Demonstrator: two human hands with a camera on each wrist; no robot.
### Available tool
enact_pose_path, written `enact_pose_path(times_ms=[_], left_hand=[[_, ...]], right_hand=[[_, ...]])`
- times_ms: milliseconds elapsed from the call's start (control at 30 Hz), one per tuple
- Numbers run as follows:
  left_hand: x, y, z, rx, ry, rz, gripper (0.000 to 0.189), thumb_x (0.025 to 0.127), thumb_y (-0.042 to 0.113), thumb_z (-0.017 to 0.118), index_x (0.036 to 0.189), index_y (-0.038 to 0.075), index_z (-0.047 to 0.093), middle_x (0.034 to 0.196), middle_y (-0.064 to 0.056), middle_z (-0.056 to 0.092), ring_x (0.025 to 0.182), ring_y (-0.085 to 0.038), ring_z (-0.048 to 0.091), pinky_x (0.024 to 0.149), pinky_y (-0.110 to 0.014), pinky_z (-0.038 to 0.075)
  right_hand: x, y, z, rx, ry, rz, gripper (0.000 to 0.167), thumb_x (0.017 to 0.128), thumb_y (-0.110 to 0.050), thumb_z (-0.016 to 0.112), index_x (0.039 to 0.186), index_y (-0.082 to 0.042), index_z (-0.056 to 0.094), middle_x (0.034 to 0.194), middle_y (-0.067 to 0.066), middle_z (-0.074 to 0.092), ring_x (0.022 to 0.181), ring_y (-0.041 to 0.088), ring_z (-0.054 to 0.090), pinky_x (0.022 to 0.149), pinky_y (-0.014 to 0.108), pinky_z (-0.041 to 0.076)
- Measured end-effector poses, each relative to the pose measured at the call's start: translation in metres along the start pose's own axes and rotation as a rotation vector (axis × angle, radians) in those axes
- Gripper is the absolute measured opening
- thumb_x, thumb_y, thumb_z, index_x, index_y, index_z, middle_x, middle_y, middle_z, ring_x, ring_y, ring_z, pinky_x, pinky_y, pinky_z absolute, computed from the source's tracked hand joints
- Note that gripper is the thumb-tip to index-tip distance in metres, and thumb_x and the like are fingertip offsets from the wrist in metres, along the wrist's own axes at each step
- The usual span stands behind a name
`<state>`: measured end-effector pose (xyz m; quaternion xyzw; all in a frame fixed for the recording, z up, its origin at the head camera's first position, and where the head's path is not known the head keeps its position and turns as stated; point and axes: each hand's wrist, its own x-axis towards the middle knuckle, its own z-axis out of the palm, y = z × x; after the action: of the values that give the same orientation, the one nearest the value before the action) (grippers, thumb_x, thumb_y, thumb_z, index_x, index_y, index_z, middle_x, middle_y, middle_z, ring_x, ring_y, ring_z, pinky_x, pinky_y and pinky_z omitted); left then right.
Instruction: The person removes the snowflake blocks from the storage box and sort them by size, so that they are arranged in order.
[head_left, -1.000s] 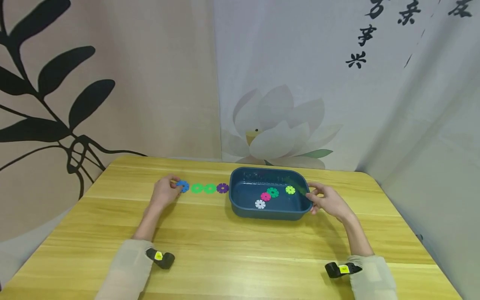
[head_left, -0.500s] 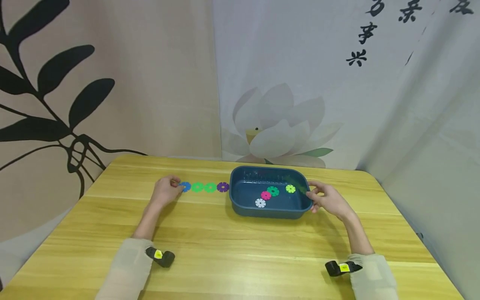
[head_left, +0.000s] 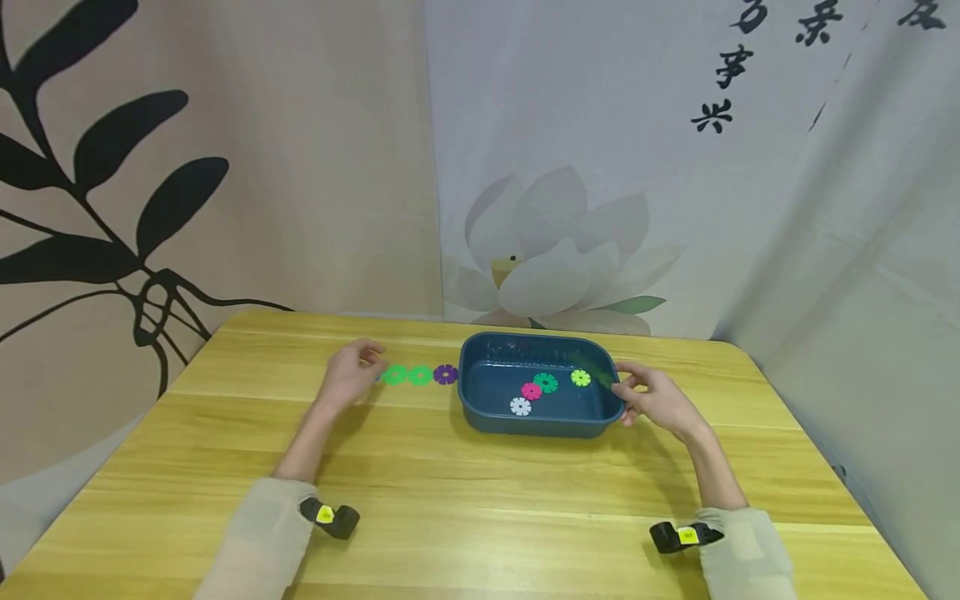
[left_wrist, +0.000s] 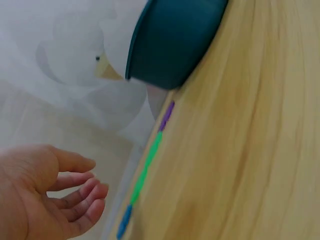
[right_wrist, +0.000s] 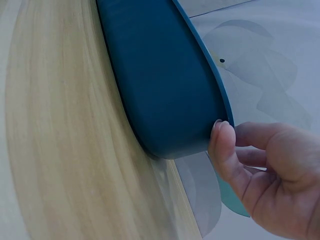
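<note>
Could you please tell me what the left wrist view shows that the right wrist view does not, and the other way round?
Only the left wrist view shows the left hand, holding nothing, and the row of discs: the purple disc, green discs and blue disc. Only the right wrist view shows the right hand, which grips the tray at its rim. Both share the outside of the tray, the table and the backdrop.

Disc row L of tub
</note>
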<state>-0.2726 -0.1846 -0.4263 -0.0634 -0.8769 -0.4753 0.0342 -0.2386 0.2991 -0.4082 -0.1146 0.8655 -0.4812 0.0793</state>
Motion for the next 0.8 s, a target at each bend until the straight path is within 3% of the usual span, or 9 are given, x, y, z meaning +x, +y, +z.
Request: enact_pose_path(times_ms=[233, 433, 800], left_hand=[[-0.002, 0.020, 0.008, -0.026, -0.003, 0.032, 0.034, 0.099, 0.011, 0.061, 0.128, -0.007, 0.058, 0.114, -0.022, 0.061, 0.104, -0.037, 0.063, 0.084, -0.042, 0.054], [-0.004, 0.039, 0.020, -0.060, -0.012, 0.080, 0.030, 0.097, 0.008, 0.064, 0.124, -0.004, 0.062, 0.107, -0.019, 0.065, 0.099, -0.033, 0.064, 0.089, -0.044, 0.053], [-0.003, 0.076, 0.054, -0.114, -0.085, 0.153, 0.027, 0.095, 0.008, 0.067, 0.120, -0.002, 0.065, 0.093, -0.010, 0.067, 0.087, -0.025, 0.067, 0.078, -0.033, 0.054]], right_hand=[[0.000, -0.001, 0.001, -0.005, 0.001, -0.003, 0.055, 0.104, -0.008, 0.055, 0.149, 0.013, 0.032, 0.098, 0.026, 0.057, 0.065, 0.040, 0.068, 0.070, 0.034, 0.059], [-0.001, -0.001, 0.000, -0.002, -0.002, -0.003, 0.056, 0.104, -0.008, 0.055, 0.149, 0.013, 0.031, 0.098, 0.027, 0.057, 0.065, 0.040, 0.068, 0.069, 0.036, 0.059], [0.000, -0.001, 0.001, -0.002, -0.001, -0.003, 0.056, 0.104, -0.008, 0.055, 0.150, 0.013, 0.030, 0.098, 0.027, 0.056, 0.064, 0.038, 0.067, 0.069, 0.036, 0.059]])
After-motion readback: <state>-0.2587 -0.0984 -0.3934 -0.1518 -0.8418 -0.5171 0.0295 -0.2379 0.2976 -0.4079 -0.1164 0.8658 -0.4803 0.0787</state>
